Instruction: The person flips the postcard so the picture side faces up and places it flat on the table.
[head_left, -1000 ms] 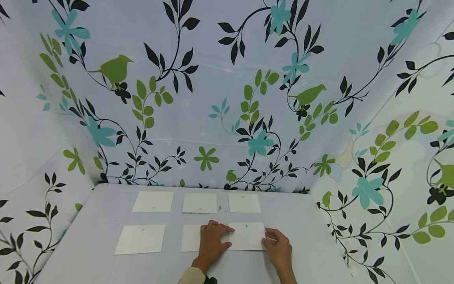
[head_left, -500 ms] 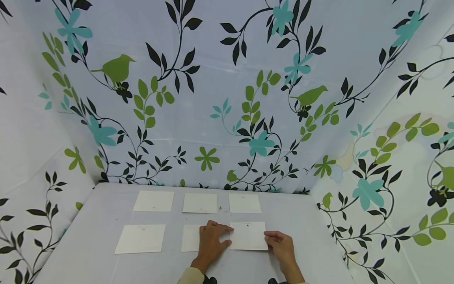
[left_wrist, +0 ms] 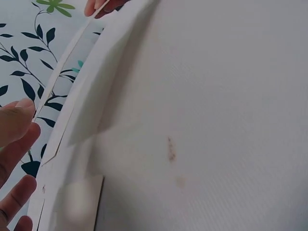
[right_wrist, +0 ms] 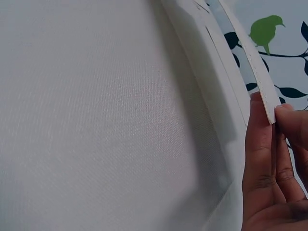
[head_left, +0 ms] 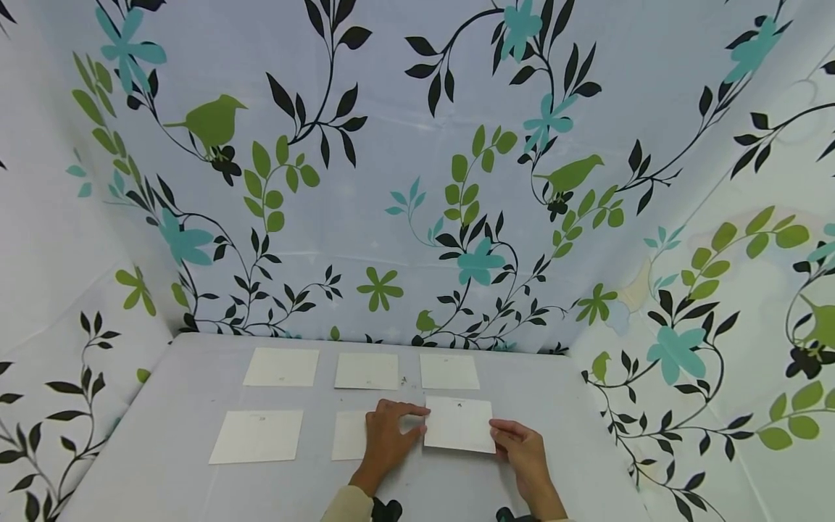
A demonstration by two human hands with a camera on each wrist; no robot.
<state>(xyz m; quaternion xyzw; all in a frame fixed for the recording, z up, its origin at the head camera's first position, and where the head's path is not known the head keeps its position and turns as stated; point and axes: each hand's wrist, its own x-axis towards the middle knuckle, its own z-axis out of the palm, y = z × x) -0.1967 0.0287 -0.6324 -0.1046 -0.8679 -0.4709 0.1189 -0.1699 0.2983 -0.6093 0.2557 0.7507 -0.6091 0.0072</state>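
Note:
A white rectangular card (head_left: 459, 426) with a small dark mark near its far edge is raised off the table between my two hands. My left hand (head_left: 386, 438) pinches its left edge with thumb and fingertips. At the opposite edge, my right hand (head_left: 525, 460) grips the near corner between thumb and fingers. Both wrist views show the card edge-on, a thin strip (left_wrist: 65, 55) held above the table, its shadow falling on the cloth. A similar card (head_left: 349, 435) lies just left, partly hidden behind my left hand.
Three cards form a far row: left card (head_left: 281, 367), middle card (head_left: 367, 371) and right card (head_left: 450, 372). Another card (head_left: 256, 437) lies near left. The pale table (head_left: 196, 391) meets a printed leaf-and-bird curtain (head_left: 391, 181) behind and at the sides.
The card between my hands has risen off the table, tilting slightly. My right hand has shifted right and now grips the card's right edge; my left hand has stayed nearly in place.

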